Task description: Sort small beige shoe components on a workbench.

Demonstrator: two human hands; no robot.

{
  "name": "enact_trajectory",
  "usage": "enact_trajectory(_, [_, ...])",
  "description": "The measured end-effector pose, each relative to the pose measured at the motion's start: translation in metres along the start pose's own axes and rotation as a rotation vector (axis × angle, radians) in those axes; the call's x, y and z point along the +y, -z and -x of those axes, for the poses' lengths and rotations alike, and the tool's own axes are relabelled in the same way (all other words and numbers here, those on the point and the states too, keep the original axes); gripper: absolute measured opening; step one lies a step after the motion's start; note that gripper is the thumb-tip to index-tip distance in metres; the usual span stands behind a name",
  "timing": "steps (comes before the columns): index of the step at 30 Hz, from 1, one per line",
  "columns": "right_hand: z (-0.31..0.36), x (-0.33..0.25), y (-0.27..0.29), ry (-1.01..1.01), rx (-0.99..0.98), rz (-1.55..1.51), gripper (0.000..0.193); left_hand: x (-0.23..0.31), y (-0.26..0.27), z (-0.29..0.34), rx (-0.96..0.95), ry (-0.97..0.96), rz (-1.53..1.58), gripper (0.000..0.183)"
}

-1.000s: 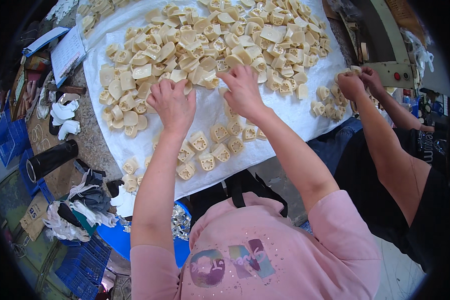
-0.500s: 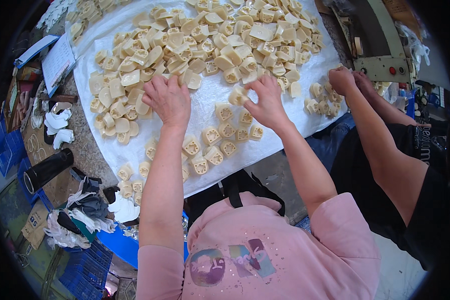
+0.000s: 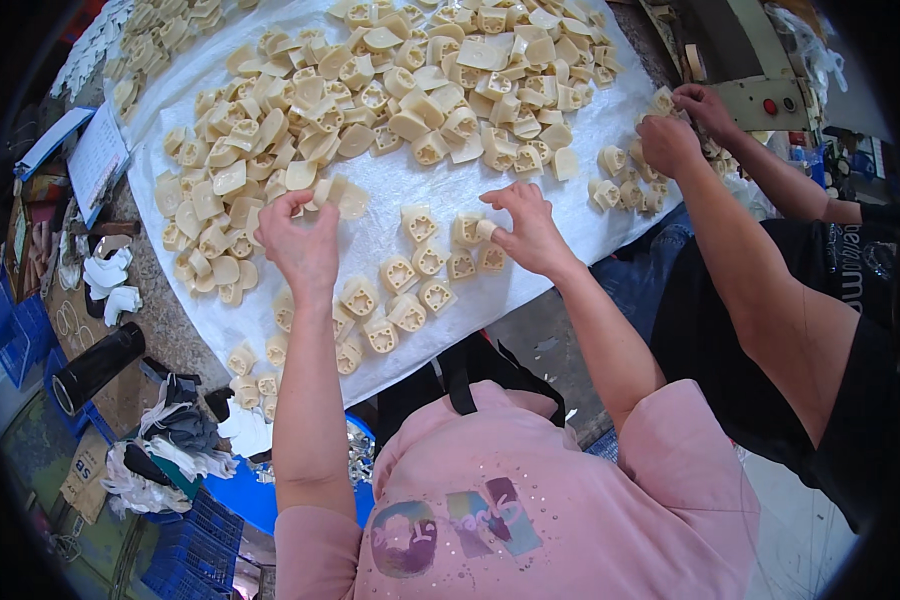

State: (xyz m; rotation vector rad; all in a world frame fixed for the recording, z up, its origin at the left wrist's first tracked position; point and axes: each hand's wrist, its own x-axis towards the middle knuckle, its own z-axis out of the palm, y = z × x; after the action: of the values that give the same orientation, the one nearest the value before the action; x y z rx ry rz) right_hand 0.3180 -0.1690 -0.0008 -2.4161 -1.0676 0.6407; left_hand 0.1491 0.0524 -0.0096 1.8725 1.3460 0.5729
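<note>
My left hand (image 3: 300, 242) pinches a cream plastic part (image 3: 348, 197), blurred by motion, at the near edge of a large heap of similar parts (image 3: 400, 85). To the right, my right hand (image 3: 528, 228) has its thumb and forefinger apart. Its thumb is close beside a cream part (image 3: 466, 229) standing on the white sheet (image 3: 540, 268); whether they touch I cannot tell. Several more such parts (image 3: 407, 312) stand in loose rows between my forearms, their hollow, star-patterned ends facing up.
At the right a co-worker's hands (image 3: 675, 140) handle a cream part near a small group of parts (image 3: 630, 180). Left of the sheet lie a black cylinder (image 3: 98, 367), gloves (image 3: 165, 460) and a paper pad (image 3: 98, 165). A blue tub (image 3: 255, 505) is below the table edge.
My right hand has put its cream part down on the sheet and opened. My left hand has drawn back from the heap with a part. The co-worker's hands have come up with one.
</note>
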Motion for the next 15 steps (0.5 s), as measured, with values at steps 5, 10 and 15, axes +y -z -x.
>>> enact_trajectory(5, [-0.026, 0.018, 0.012, -0.02, 0.182, -0.067, 0.04, 0.02, 0.007, 0.01, -0.073, -0.031, 0.229, 0.025])
enact_trajectory(10, [-0.06, 0.014, 0.016, -0.025, 0.323, 0.449, 0.035, 0.043, -0.005, 0.035, -0.226, -0.19, 0.209, 0.022])
enact_trajectory(15, [-0.036, 0.009, 0.03, 0.069, 0.385, 0.399, 0.03, 0.043, -0.006, 0.049, -0.28, -0.153, 0.162, 0.022])
